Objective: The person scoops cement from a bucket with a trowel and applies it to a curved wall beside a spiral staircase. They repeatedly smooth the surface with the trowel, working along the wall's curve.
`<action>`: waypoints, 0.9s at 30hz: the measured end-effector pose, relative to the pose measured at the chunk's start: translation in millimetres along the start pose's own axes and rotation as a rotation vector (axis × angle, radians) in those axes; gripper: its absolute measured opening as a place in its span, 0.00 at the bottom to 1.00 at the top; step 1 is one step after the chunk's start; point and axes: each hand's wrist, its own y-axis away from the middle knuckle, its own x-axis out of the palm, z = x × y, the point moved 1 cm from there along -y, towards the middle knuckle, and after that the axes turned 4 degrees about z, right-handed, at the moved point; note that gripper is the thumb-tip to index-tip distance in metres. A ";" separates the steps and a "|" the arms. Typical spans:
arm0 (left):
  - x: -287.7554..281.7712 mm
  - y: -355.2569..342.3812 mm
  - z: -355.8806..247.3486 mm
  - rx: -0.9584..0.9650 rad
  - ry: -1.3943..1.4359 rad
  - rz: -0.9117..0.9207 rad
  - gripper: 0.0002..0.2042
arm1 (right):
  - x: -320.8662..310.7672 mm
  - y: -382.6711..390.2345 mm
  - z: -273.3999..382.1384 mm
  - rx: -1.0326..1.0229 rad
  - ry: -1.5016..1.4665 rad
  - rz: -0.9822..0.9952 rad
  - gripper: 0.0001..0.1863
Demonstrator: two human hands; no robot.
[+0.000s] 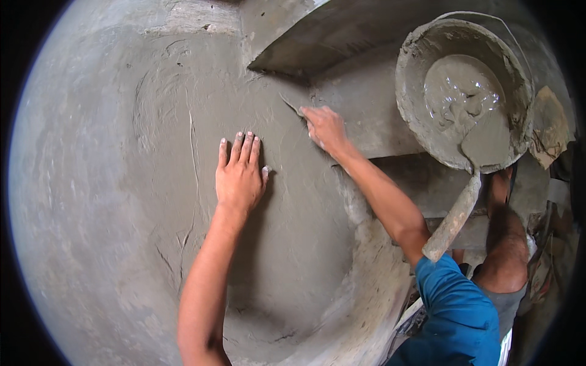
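My left hand [239,174] lies flat, fingers stretched out, on the wet grey plaster [165,122] of the wall. To its right and a little higher, my right hand [325,128] is closed around a thin metal blade tool [289,104], which touches the plaster beside the lower edge of a concrete ledge [287,43]. A dented bucket [415,73] at the upper right holds wet grey mortar [448,91]. A mortar-coated trowel [453,216] leans in it, its handle sticking out over the rim toward my right arm.
A concrete step [360,122] runs beside the bucket, with a dark recess below it. A torn brown paper piece [548,128] lies right of the bucket. A bare leg [500,244] and grey shorts show at the lower right, beside my blue sleeve.
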 end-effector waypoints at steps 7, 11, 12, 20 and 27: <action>4.9 20.1 -17.4 -0.008 -0.016 -0.065 0.34 | -23.0 89.2 36.7 -0.038 -0.033 0.116 0.29; 12.7 36.0 -39.3 0.013 0.026 -0.108 0.33 | -38.3 150.0 53.5 -0.120 -0.026 0.146 0.31; 15.0 39.6 -44.3 0.022 0.031 -0.110 0.33 | -41.2 166.9 57.8 -0.140 -0.030 0.152 0.32; 37.7 88.0 -75.1 0.099 0.045 -0.058 0.33 | -48.4 279.2 98.9 -0.192 -0.012 0.199 0.34; 33.9 111.3 -72.5 0.110 0.078 -0.065 0.33 | -108.9 350.2 128.5 -0.296 -0.075 0.140 0.27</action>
